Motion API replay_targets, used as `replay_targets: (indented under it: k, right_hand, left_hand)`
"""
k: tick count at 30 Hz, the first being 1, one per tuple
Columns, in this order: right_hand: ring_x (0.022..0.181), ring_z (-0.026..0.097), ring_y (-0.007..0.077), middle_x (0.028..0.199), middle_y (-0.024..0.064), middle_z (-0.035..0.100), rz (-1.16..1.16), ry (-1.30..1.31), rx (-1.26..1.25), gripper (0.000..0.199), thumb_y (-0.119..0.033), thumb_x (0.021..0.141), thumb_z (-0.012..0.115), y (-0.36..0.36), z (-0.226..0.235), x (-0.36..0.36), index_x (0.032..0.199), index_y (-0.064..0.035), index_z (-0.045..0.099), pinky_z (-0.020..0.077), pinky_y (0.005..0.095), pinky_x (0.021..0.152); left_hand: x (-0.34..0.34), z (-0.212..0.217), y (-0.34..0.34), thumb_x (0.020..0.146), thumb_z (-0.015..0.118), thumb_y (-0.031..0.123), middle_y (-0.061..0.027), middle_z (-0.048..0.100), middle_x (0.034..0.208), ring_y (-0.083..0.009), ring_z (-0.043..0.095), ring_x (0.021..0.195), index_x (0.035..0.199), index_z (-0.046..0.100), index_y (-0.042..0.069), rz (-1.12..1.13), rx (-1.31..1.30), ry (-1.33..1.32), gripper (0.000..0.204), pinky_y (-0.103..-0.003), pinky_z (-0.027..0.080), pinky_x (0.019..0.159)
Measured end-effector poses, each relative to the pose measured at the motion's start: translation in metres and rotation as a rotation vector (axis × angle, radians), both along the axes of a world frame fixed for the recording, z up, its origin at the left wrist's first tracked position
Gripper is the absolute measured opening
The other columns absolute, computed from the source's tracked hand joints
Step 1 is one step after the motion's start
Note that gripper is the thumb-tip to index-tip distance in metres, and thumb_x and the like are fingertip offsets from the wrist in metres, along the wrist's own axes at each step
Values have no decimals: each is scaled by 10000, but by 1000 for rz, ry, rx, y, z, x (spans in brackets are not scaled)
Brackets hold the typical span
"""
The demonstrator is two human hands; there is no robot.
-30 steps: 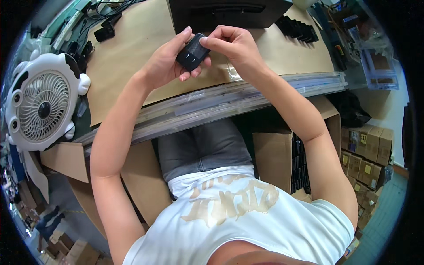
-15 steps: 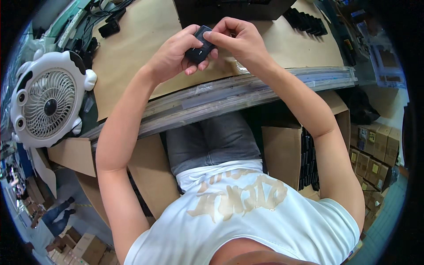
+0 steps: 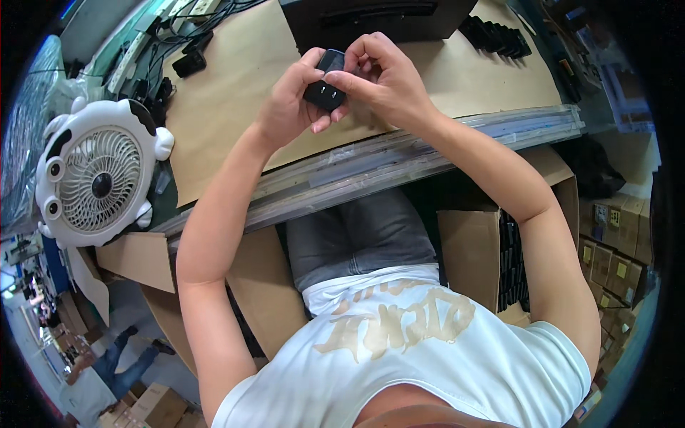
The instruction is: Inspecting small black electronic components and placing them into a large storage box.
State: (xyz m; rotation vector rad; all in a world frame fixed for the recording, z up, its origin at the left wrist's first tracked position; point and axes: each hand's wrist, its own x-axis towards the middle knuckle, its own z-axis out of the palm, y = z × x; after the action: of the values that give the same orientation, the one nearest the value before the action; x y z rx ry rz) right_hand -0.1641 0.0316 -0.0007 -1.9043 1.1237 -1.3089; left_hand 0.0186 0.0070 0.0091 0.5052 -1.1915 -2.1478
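A black power adapter (image 3: 325, 97) with rounded corners and two small shiny prongs is held above the brown-covered table. My left hand (image 3: 289, 100) is closed around its left side, with fingertips showing below its lower edge. From the right, my right hand (image 3: 389, 82) reaches over it, thumb laid across the adapter's face close to the prongs. The other right fingers are curled by the adapter's upper right edge, and their tips are partly hidden. Just beyond my hands stands a black box-shaped case (image 3: 371, 21).
A row of black pieces (image 3: 496, 39) lies at the far right of the table (image 3: 221, 93). On the left are a white fan (image 3: 100, 182) and tangled cables (image 3: 153, 57). Open cardboard boxes (image 3: 467, 250) flank my legs, the right one holding black items. A person (image 3: 107, 371) is at lower left.
My right thumb has shifted down across the adapter's face, and the adapter's prongs show more plainly. The whole view has shifted slightly, moving the scene rightward.
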Motion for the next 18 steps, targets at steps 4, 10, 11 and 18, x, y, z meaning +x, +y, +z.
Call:
replay_targets:
  k: [4,10,11,18]
  right_hand:
    - [676,510,69,852,15,550,29,-33,30,144,-95,872,709,0,-1,-1,888,-42,577,406,177,573]
    - [629,523,117,779,40,588,-34,-146,87,151,-109,848,717,1,-3,0,861,-30,589,443,217,566]
    - [606,523,129,750,47,599,-53,-147,51,156,-116,841,721,1,-4,0,850,-25,594,452,229,561]
    - [812,572,133,988,44,602,-181,-147,139,160,-35,822,690,-11,9,-10,966,-71,630,476,227,675]
  left_hand:
    - [-2,1,5,946,356,266,-112,579,830,-115,529,581,1132,431,56,14,-8,-18,291,-146,350,365]
    - [-8,0,7,991,370,358,-123,592,812,-110,536,551,1112,425,58,55,-58,-61,329,-157,350,349]
    - [-9,0,7,1000,375,375,-131,597,812,-112,539,541,1103,423,55,72,-71,-68,340,-160,349,343]
    - [0,3,1,1005,364,486,-152,616,819,-104,503,466,1132,434,58,-17,36,-25,451,-153,319,316]
